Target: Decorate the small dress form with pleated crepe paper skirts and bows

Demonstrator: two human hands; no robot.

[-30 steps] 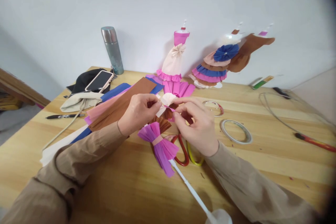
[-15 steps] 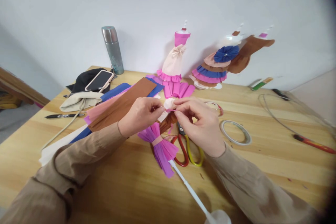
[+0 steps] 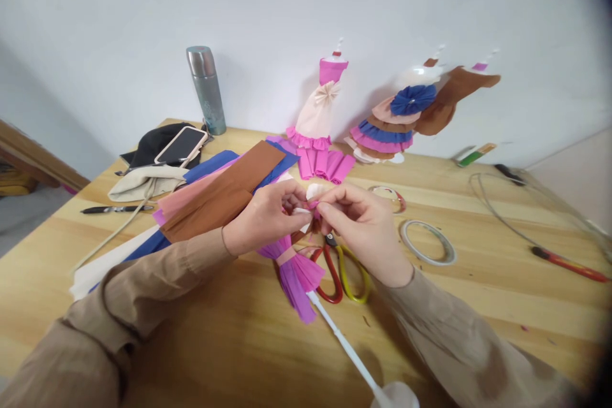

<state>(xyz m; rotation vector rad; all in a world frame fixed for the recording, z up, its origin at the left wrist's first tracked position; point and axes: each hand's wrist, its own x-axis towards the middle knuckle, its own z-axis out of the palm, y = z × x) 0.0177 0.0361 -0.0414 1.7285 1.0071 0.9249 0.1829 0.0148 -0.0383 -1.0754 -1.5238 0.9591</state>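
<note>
My left hand (image 3: 265,220) and my right hand (image 3: 366,229) meet at the table's middle, both pinching a small paper dress figure (image 3: 294,264). Its purple crepe skirt hangs below my hands. Its white stick (image 3: 344,344) runs down to a round white base (image 3: 396,395) near the front edge. A cream paper piece (image 3: 313,191) and a bit of brown paper show between my fingertips. Red and yellow scissors (image 3: 342,271) lie just under my right hand.
Sheets of brown, blue and pink crepe paper (image 3: 224,191) lie to the left. A phone (image 3: 182,145) rests on a black pouch beside a steel flask (image 3: 206,90). Two finished paper dresses (image 3: 318,108) (image 3: 406,115) stand by the wall. Tape rolls (image 3: 428,241), a pen (image 3: 115,209) and a red tool (image 3: 568,264) lie about.
My hands have closed in over the cream paper piece and pressed it down toward the figure's top; less of the cream and brown paper shows. The scissors are more exposed.
</note>
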